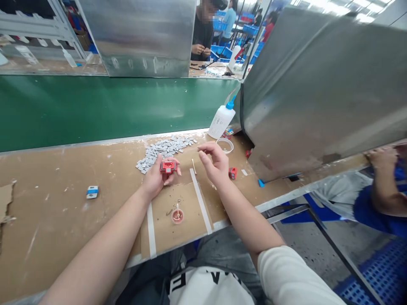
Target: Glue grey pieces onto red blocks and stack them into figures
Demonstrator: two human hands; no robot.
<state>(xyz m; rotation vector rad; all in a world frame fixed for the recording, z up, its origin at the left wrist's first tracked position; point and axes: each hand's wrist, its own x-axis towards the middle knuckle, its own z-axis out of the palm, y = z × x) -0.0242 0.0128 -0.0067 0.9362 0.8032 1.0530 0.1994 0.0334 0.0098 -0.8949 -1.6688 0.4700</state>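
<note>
Head view: left hand (pixel 155 180) clasps red part (pixel 168 166) beside bench edge (pixel 178 241).

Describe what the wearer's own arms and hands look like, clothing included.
Both hands, left hand and right hand, are bare: no gloves, rings or watch visible. The forearms are uncovered. An off-white short sleeve shows on the right upper arm; the left sleeve is out of view.

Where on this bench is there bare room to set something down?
Bare board lies left of the left hand, between the grey chip pile and the blue-white tag. Crowded: around the right hand, with bottle, tape ring, red parts; the small cup sits between the forearms.
</note>
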